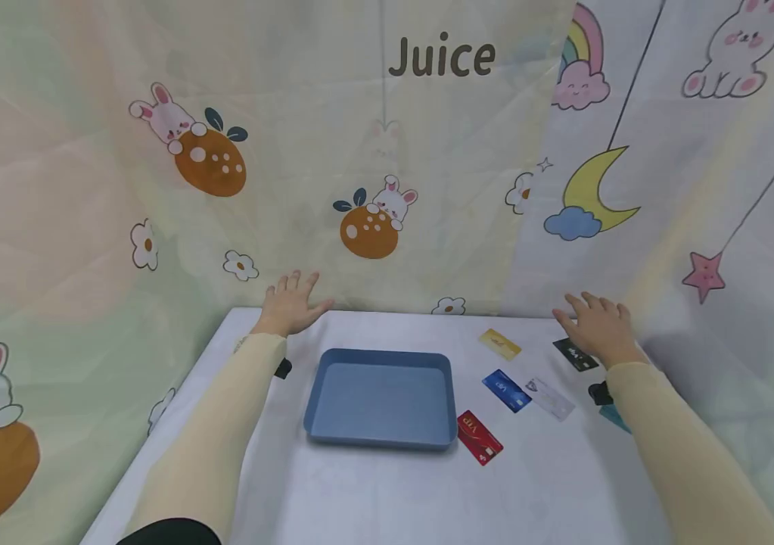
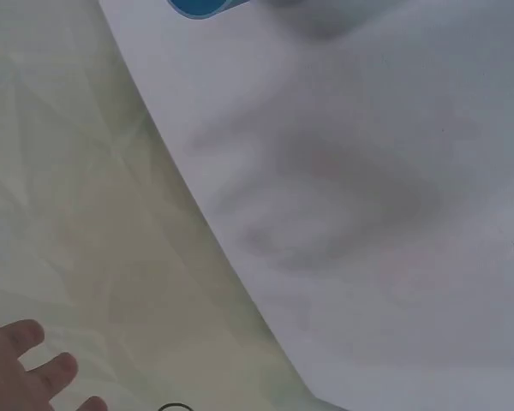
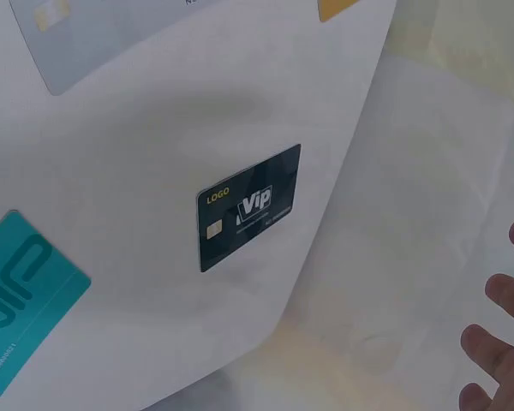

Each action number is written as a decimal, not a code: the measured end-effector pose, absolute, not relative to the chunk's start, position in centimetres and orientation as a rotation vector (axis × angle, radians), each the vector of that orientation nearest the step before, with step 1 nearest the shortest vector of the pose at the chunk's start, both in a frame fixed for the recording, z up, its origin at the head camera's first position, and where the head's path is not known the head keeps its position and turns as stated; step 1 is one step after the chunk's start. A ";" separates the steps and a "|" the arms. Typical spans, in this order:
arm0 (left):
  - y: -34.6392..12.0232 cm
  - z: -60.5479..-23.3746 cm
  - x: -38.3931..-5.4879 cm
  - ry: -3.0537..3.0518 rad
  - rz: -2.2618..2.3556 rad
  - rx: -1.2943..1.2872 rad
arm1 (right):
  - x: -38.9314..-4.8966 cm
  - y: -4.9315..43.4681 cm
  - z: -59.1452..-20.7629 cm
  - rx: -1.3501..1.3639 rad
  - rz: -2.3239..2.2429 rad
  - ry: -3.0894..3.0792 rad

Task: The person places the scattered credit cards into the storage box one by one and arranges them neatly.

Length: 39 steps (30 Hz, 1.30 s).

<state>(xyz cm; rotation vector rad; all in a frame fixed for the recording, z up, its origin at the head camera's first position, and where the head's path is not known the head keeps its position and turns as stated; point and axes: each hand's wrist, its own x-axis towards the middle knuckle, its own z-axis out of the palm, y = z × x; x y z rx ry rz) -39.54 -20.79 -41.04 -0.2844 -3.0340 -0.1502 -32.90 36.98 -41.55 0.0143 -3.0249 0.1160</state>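
My left hand (image 1: 289, 306) hovers over the table's far left corner with its fingers spread and nothing in it. In the left wrist view its fingertips (image 2: 53, 375) show at the lower left. My right hand (image 1: 598, 327), also empty with fingers apart, is above the far right of the table. Nearest to it lies a black VIP card (image 3: 250, 208), partly covered by the hand in the head view. A teal card (image 3: 30, 300) lies closer to me, mostly hidden under the right forearm in the head view.
A blue rectangular tray (image 1: 381, 439) stands mid-table. Right of it lie a red card (image 1: 480, 437), a blue card (image 1: 507, 390), a silver card (image 1: 550, 399) and a gold card (image 1: 500, 344). Printed curtains (image 1: 305, 151) rise behind the white table (image 1: 359, 492) and at both sides.
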 end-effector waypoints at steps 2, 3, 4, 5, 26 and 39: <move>-20.8 -41.0 -39.4 -3.047 -0.164 -0.281 | -32.9 37.1 -41.6 0.010 0.110 -3.020; -20.8 -40.9 -39.3 -3.057 -0.173 -0.277 | -33.0 37.1 -41.6 0.009 0.110 -3.019; -20.8 -40.9 -39.3 -3.068 -0.172 -0.275 | -33.0 37.2 -41.6 0.008 0.109 -3.021; -20.9 -40.9 -39.2 -3.077 -0.169 -0.275 | -32.9 37.2 -41.6 0.008 0.108 -3.024; -21.6 -43.0 -38.5 -3.205 -0.365 -0.229 | -30.9 40.6 -43.1 0.082 0.012 -3.137; -21.5 -43.3 -36.2 -3.323 -0.688 -0.202 | -29.2 42.5 -43.5 0.178 0.032 -3.287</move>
